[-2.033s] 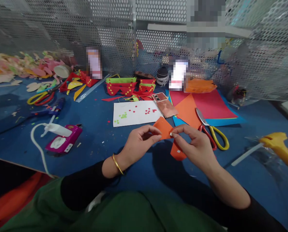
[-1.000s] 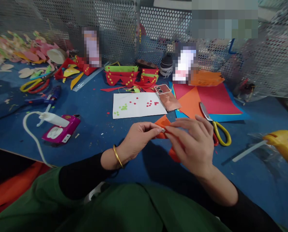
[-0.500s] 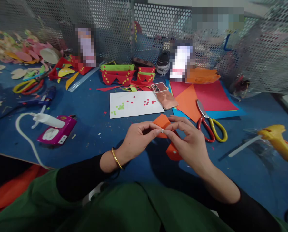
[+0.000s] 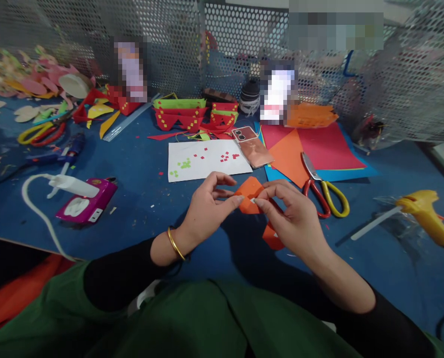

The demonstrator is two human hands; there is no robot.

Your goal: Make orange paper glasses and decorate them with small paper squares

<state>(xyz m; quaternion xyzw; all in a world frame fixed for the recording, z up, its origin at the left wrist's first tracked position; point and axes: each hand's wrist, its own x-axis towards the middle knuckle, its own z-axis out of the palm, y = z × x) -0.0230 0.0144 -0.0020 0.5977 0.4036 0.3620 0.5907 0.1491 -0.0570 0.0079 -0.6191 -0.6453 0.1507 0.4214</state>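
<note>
An orange folded paper cut-out (image 4: 250,188) is held above the table in front of me. My right hand (image 4: 291,214) pinches its right side between thumb and fingers, and a small white bit (image 4: 253,200) shows on the paper by that thumb. A second lobe of the orange paper hangs below, partly hidden behind my right hand. At the left edge of the cut-out, my left hand (image 4: 210,209) has thumb and fingers closed lightly on the paper; its other fingers are bent and a little apart.
Beyond my hands lies white paper (image 4: 207,171) with red and green squares. Scissors (image 4: 318,186) and a yellow glue gun (image 4: 423,209) are to the right. A purple power socket (image 4: 78,206) sits left. Red paper masks (image 4: 179,119) stand at the back beside a phone (image 4: 253,149).
My left hand has moved slightly left, away from the right thumb, and its fingers have lifted and loosened. The white bit now shows against the orange paper.
</note>
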